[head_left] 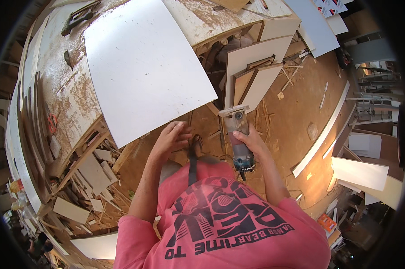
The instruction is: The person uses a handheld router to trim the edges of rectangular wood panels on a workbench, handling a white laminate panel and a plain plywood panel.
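Note:
A large white board (149, 71) lies on the dusty workbench (72, 103), overhanging its front edge. My left hand (175, 136) is just below that near edge, fingers slightly bent and apart, holding nothing; I cannot tell whether the fingertips touch the board. My right hand (249, 139) grips a handheld trim router (238, 120) right of the board, its clear plastic base at the upper end and a dark cord end toward me. Behind the router, several white panels (269, 84) lean against the bench.
A dark tool (77, 20) and orange-handled scissors (53, 123) lie on the bench. Offcuts (90, 179) are piled at lower left. A long white strip (319, 134) and scattered scraps lie on the floor (301, 103); more boards (357, 170) stand along the right.

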Demonstrator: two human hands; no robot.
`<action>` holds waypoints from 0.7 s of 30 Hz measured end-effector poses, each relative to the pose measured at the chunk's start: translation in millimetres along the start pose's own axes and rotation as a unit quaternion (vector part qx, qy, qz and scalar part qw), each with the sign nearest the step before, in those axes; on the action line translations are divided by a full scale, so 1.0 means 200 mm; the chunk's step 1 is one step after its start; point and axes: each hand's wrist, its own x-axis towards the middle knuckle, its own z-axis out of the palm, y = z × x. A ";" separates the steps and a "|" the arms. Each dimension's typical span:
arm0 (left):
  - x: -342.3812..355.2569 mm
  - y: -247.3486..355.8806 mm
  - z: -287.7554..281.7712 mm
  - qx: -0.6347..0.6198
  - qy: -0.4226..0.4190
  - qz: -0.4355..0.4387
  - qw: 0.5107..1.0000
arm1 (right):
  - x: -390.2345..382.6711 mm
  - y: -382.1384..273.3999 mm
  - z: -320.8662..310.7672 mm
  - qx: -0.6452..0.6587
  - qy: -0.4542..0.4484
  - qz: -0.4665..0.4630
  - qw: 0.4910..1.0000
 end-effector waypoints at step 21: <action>-0.15 -0.01 -0.91 0.215 0.396 0.121 0.885 | 0.21 -0.29 -0.05 -0.229 -0.055 -0.063 0.970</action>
